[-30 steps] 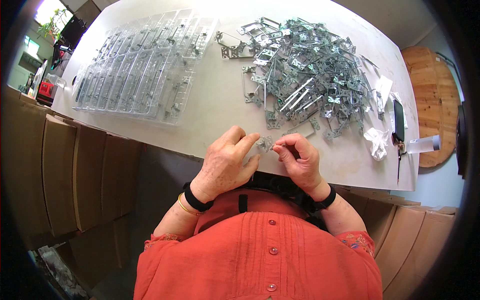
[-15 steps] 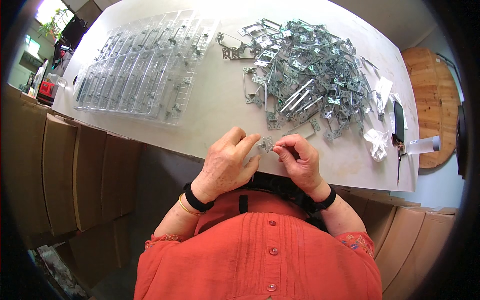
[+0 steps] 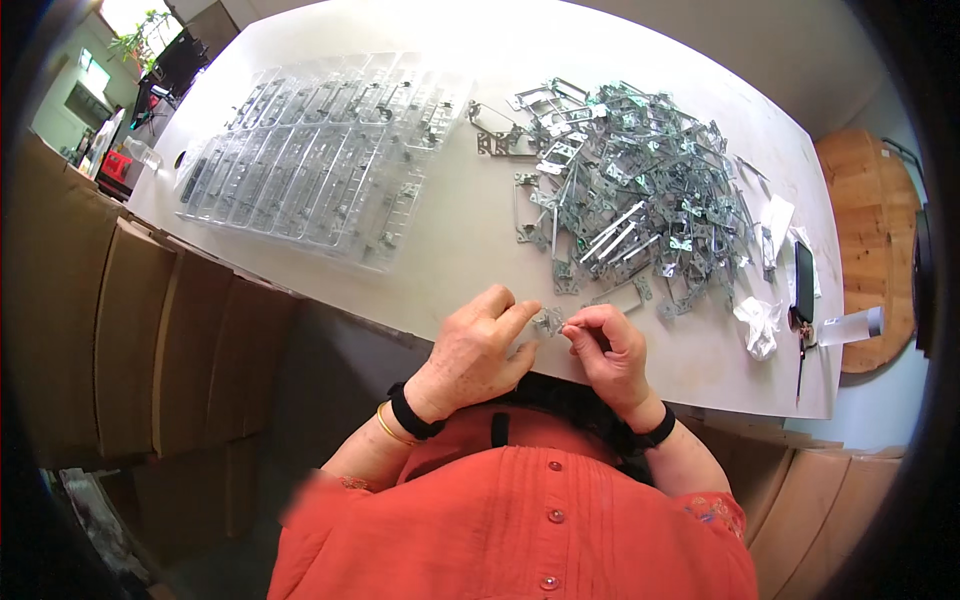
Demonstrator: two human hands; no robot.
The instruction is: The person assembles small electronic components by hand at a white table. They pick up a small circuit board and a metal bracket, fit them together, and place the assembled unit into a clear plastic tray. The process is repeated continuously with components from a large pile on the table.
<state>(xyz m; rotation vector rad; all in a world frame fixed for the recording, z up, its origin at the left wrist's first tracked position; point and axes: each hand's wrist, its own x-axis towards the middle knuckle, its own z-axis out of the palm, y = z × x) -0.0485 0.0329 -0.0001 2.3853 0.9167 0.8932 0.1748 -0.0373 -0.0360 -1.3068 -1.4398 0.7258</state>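
Note:
Near the table's front edge, a small grey metal bracket (image 3: 547, 320) shows between my two hands. My left hand (image 3: 478, 350) grips it, the index finger at its left side and the thumb lower down; the other fingers are partly hidden. At the bracket's right edge, my right hand (image 3: 612, 360) pinches thumb and index finger together. What lies in that pinch is too small to make out. Just beyond my hands, a loose rectangular metal frame (image 3: 625, 295) lies on the table, at the near side of a large heap of similar metal brackets (image 3: 640, 180).
Clear plastic trays (image 3: 310, 160) with compartments holding metal parts lie at the left of the white table (image 3: 450, 230). On the right are crumpled white tissue (image 3: 760, 326), a black phone (image 3: 804, 280) and a clear cylindrical container (image 3: 850, 327). Cardboard boxes (image 3: 180, 340) stand left below the table.
The whole view has shifted, so table and hands appear slightly lower and further right. Both hands keep nearly the same pose around the bracket.

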